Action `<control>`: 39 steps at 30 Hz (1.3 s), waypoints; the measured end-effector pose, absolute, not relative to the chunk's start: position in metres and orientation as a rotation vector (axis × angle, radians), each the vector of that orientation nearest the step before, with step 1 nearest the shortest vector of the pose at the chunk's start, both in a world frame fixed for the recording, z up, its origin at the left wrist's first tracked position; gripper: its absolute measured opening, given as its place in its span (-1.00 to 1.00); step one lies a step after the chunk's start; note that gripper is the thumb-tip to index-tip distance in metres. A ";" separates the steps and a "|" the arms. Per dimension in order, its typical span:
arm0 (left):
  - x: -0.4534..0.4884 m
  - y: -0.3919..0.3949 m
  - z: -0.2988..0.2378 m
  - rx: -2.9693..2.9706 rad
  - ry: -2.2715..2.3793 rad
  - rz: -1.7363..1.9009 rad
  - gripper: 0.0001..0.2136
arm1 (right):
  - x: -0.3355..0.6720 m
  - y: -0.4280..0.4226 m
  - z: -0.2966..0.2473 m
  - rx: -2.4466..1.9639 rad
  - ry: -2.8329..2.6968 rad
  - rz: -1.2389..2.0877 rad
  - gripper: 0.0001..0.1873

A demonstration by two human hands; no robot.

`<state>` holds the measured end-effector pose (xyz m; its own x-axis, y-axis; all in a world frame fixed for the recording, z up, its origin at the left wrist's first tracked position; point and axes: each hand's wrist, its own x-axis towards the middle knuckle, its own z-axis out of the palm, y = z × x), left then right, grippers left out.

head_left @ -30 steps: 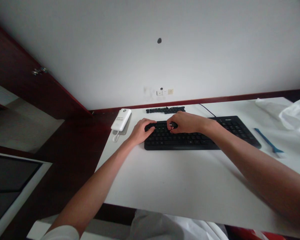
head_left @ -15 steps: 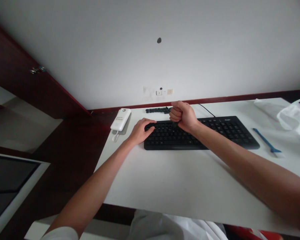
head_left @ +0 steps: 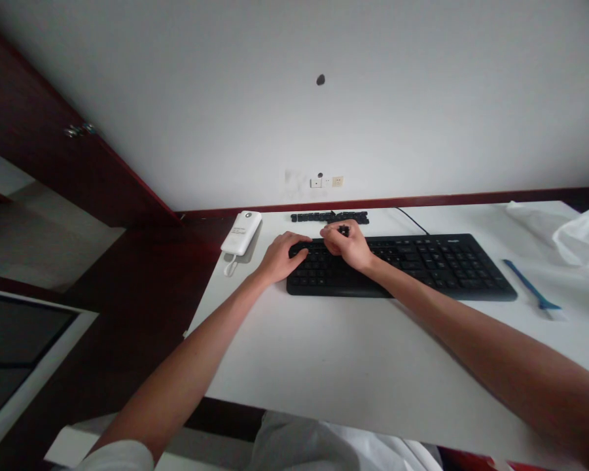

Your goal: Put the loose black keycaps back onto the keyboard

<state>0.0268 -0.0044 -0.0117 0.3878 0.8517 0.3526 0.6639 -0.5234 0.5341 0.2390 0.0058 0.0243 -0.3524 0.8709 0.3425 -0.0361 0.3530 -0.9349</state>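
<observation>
A black computer keyboard [head_left: 422, 268] lies on the white desk [head_left: 353, 360], with several keys missing or hidden under my hands. My left hand [head_left: 281, 256] rests on its left end, fingers apart and holding nothing. My right hand [head_left: 346, 246] is over the keyboard's upper middle, its fingers pinching a small black keycap [head_left: 343, 230]. Several loose black keycaps [head_left: 329, 217] lie in a row behind the keyboard, close to my right fingertips.
A white power bank [head_left: 241, 233] lies left of the keyboard. A blue pry tool [head_left: 533, 286] and a white plastic bag [head_left: 586, 239] lie at the right. A black cable [head_left: 412, 221] runs to the wall. A dark wooden desk extension [head_left: 142, 268] adjoins at left.
My right hand has come down from a raised fist and moved left over the keyboard, with the small black piece still in its fingers. My left hand has stayed in place.
</observation>
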 end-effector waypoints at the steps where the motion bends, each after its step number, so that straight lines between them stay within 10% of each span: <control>1: 0.027 -0.004 -0.012 2.344 1.331 0.862 -0.78 | 0.239 0.007 0.022 -0.754 -1.639 1.166 -0.49; 28: 0.038 -0.011 -0.007 2.340 1.441 0.884 -0.82 | 0.237 0.009 0.007 -0.708 -1.591 1.191 -0.54; 39: 0.040 -0.026 0.013 2.497 1.597 0.829 -0.71 | 0.261 -0.081 0.092 -0.722 -1.654 1.537 -0.68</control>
